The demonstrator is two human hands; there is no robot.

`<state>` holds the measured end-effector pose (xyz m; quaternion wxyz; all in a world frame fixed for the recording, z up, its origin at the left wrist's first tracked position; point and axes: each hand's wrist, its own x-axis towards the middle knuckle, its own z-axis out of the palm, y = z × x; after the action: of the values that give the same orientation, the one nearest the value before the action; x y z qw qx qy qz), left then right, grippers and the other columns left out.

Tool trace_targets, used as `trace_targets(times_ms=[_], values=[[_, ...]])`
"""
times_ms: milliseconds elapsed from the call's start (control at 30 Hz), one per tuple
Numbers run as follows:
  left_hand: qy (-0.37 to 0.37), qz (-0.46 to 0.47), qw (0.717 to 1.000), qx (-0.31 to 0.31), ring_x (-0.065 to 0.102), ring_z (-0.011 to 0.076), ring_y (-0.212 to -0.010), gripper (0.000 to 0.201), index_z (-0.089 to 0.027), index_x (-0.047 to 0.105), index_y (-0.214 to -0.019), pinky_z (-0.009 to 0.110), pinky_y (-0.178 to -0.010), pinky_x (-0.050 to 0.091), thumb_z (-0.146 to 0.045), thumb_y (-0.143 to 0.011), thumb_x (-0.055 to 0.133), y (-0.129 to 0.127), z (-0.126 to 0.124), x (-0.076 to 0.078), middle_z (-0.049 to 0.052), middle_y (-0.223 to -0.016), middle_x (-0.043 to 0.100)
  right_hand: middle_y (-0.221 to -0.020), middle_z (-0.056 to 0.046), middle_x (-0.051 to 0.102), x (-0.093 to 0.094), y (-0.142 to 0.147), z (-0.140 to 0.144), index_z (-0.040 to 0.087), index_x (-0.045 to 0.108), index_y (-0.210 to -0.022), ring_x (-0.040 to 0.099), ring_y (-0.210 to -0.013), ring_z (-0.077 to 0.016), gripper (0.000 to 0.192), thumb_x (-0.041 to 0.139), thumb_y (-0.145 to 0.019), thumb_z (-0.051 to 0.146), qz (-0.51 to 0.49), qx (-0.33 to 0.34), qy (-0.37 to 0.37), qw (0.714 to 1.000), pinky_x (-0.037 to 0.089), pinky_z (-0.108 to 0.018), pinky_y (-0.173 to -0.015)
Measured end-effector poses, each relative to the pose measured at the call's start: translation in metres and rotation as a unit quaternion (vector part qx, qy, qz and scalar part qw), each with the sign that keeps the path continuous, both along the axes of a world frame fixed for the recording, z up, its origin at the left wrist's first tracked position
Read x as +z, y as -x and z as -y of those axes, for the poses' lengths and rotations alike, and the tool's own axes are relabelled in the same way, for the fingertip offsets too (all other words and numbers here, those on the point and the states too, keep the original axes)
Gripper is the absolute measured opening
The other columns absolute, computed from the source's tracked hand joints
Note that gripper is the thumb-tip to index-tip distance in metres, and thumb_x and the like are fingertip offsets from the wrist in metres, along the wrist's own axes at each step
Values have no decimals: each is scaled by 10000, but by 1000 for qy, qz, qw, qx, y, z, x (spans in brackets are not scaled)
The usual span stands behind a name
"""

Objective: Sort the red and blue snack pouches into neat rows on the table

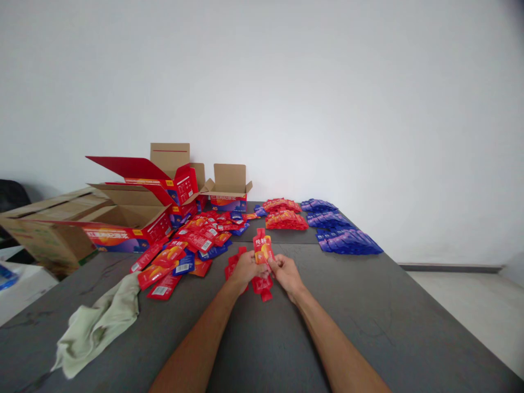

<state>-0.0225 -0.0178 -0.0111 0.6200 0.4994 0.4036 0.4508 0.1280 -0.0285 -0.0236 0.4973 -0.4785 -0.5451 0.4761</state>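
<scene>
Between my two hands a red pouch (262, 244) with an orange print is held up, its narrow spout end pointing away from me. My left hand (247, 268) is closed on its left edge, and my right hand (285, 273) pinches its lower right side. Under the hands lie more red pouches (262, 285), partly covered by my fingers and the held pouch. To the left spreads a loose heap of red pouches (200, 240), with blue pouches (184, 264) mixed in.
Neat rows of red pouches (286, 220) and blue pouches (346, 241) lie at the back right of the dark table (368, 316). Open printed cartons (131, 232) and a smaller open carton (229, 202) stand at the back left. A pale cloth (100, 322) lies front left.
</scene>
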Motion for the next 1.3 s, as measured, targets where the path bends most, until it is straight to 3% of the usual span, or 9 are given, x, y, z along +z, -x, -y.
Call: trace_targets(times_ms=[167, 400, 533, 733, 833, 1000, 1167, 1300], values=[[8, 3, 1000, 13, 657, 161, -569, 518, -125, 634, -996, 294, -577, 547, -349, -582, 848, -3, 0, 1, 53, -736, 700, -575, 19, 586, -2, 1, -3, 202, 545, -671, 459, -485, -115, 370, 622, -771, 550, -1, -28, -19, 999, 333, -228, -481], [-58, -42, 987, 144, 590, 118, -552, 400, -148, 628, -741, 209, -500, 444, -547, -749, 657, 5, -16, -16, 13, -667, 649, -523, 39, 552, 2, -2, 2, 201, 529, -648, 410, -450, -98, 319, 633, -775, 474, 25, -12, 1, 1000, 281, -214, -458], [-46, -55, 987, 145, 552, 115, -510, 382, -161, 600, -684, 209, -480, 407, -534, -728, 669, 8, -19, -22, -7, -588, 603, -528, 39, 539, 9, -1, 8, 197, 523, -640, 429, -473, -104, 374, 624, -797, 522, 25, 4, 3, 1000, 306, -220, -478], [-27, -16, 996, 82, 574, 126, -562, 418, -153, 639, -756, 220, -527, 426, -553, -675, 727, 1, -11, -11, 12, -659, 638, -570, 47, 502, 8, -1, 5, 187, 532, -685, 383, -490, -92, 477, 585, -809, 645, 3, -11, -31, 999, 276, -214, -465], [-58, -2, 991, 121, 535, 107, -572, 451, -156, 635, -760, 209, -537, 401, -601, -708, 685, 1, -11, -10, -14, -656, 601, -562, 49, 494, 3, 0, 3, 183, 542, -678, 372, -482, -89, 485, 591, -797, 650, 37, 5, -27, 999, 269, -213, -458], [-95, -33, 975, 197, 414, 79, -523, 463, -165, 560, -648, 201, -493, 300, -611, -727, 652, 1, -17, -20, -52, -577, 493, -569, 46, 493, 2, 8, 3, 187, 532, -667, 389, -493, -89, 451, 590, -806, 612, 48, 16, -35, 998, 284, -208, -468], [-71, -38, 970, 229, 438, 92, -533, 446, -173, 558, -679, 197, -489, 300, -610, -755, 604, -1, -19, -24, -43, -591, 524, -569, 41, 511, 4, 9, 5, 183, 536, -692, 402, -475, -80, 462, 589, -818, 624, 27, 24, -21, 999, 286, -198, -449], [-69, -79, 963, 250, 450, 96, -523, 427, -176, 571, -685, 198, -484, 315, -593, -779, 574, 4, -17, -20, -40, -588, 540, -569, 40, 565, 4, 3, 9, 192, 552, -846, 443, -423, -86, 441, 570, -837, 633, 18, 90, 28, 995, 266, -183, -383]])
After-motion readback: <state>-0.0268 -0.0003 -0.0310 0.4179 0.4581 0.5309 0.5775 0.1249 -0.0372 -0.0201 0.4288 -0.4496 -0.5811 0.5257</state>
